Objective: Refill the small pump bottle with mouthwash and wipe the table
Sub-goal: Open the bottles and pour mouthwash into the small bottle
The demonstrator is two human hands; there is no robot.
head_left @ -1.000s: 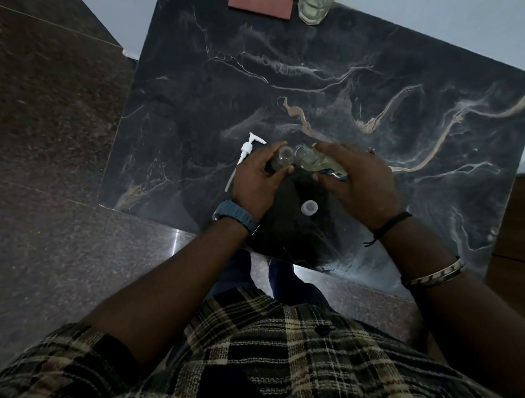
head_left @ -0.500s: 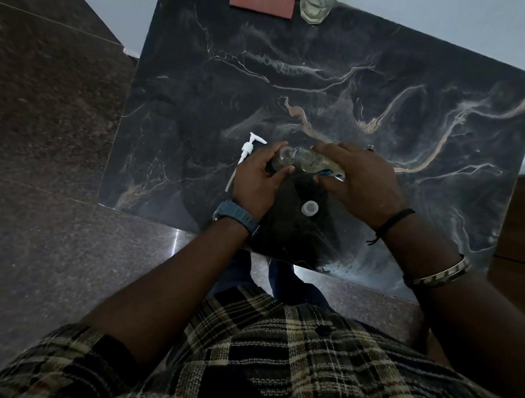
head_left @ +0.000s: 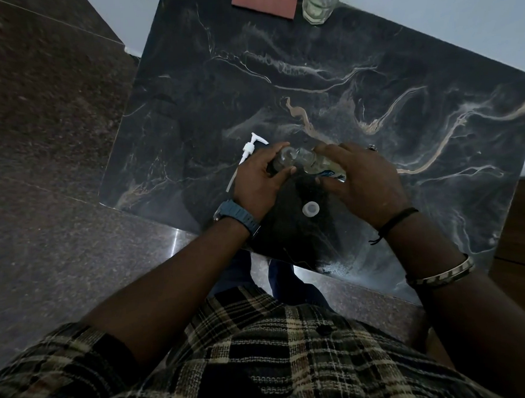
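I have tipped the mouthwash bottle [head_left: 321,167] a bit more since a second ago, and its neck now sits right against the mouth of the small pump bottle [head_left: 283,158]. My hands have hardly moved from their spot.

My left hand [head_left: 259,182] has its fingers and thumb curled round the small pump bottle, holding it near the middle of the table. My right hand [head_left: 364,182] has its fingers wrapped round the mouthwash bottle, which leans over to the left. The two bottles touch between my hands, just above the table [head_left: 340,84].

The little white cap [head_left: 310,209] lies on the table just below my hands, between my wrists. The white pump top [head_left: 247,153] lies on the table just to the left of my left hand, with its long tube pointing toward me.

Far away at the back edge stand a glass [head_left: 322,2] and a red cloth [head_left: 266,0], side by side.
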